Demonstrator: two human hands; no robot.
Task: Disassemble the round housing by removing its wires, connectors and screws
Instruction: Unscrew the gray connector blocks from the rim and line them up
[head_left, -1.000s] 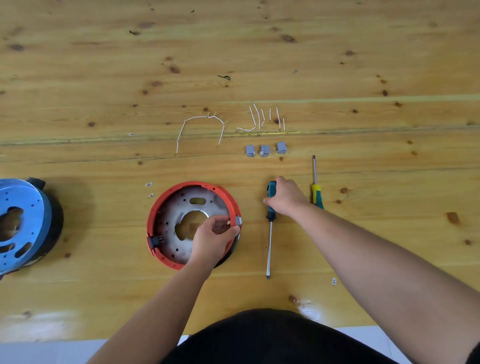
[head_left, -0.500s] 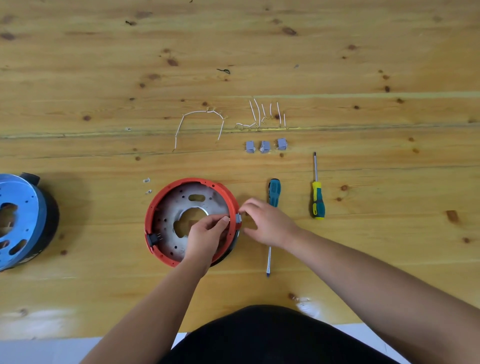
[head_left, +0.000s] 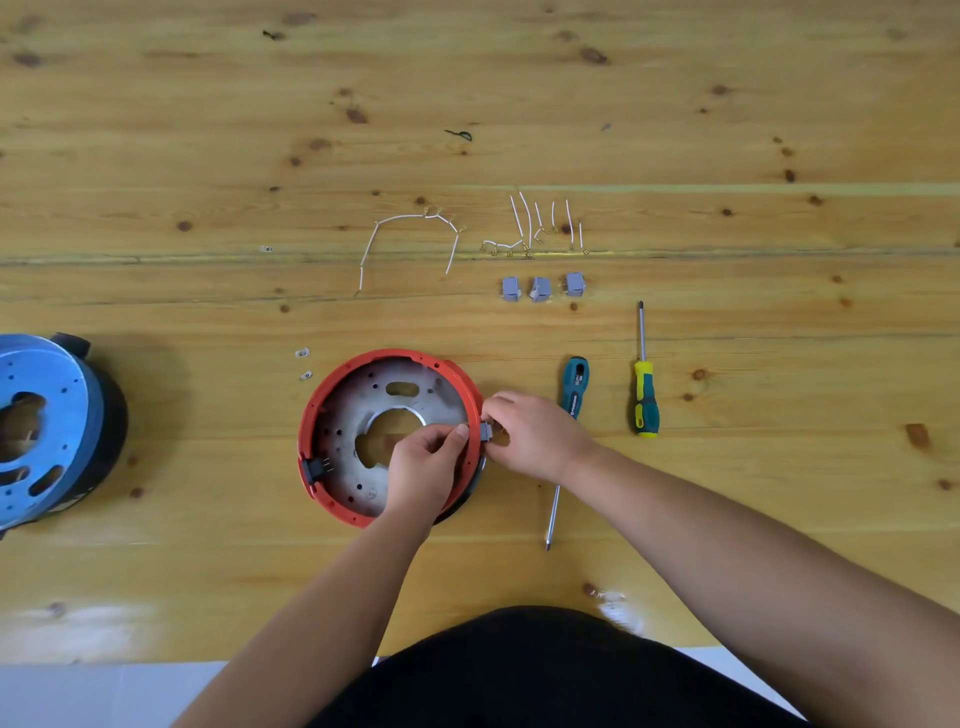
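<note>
The round housing (head_left: 332, 410), a red ring around a grey metal plate, lies on the wooden table in front of me. A grey connector (head_left: 486, 431) sits in its right rim. My left hand (head_left: 423, 470) lies inside the ring and pinches the rim next to that connector. From outside the ring, my right hand (head_left: 535, 434) pinches the grey connector. A black connector (head_left: 315, 466) sits in the left rim. Three removed grey connectors (head_left: 540, 287) and loose white wires (head_left: 410, 234) lie farther back.
A teal screwdriver (head_left: 571, 389) lies just right of my right hand, a yellow-green screwdriver (head_left: 645, 400) beyond it. A blue and black round housing (head_left: 47, 421) stands at the left edge. Two tiny metal bits (head_left: 303, 364) lie left of the red ring.
My right hand left the teal screwdriver's handle and moved left to the grey connector on the housing rim. My left hand stayed inside the ring at the same spot.
</note>
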